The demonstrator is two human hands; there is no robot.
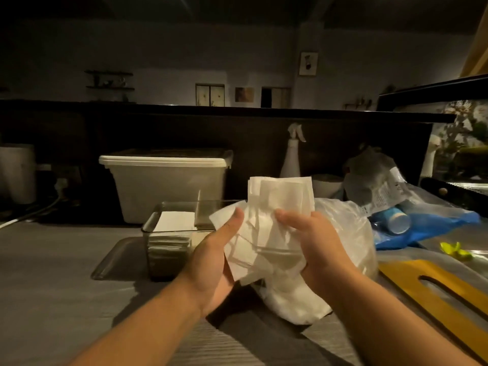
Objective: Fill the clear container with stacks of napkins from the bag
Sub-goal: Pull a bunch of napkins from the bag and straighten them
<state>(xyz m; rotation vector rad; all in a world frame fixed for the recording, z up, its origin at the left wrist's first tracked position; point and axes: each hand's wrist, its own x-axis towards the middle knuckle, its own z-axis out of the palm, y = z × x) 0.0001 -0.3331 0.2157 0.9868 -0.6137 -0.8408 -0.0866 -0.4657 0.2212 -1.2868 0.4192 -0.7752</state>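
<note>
Together, left hand (211, 257) and right hand (314, 241) curl fingers round uneven white paper napkins (280, 196). Likely squaring them for the clear rectangular container (145, 228).

No text can be read; print on the white label (383, 192) is too blurred

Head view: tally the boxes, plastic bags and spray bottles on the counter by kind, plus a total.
Boxes: 2 (clear container, white lidded bin)
Plastic bags: 3 (napkin bag, blue bag, crumpled bag behind them)
Spray bottles: 1 (white spray bottle; a white shape at far right is too unclear to count)
Total: 6
</note>
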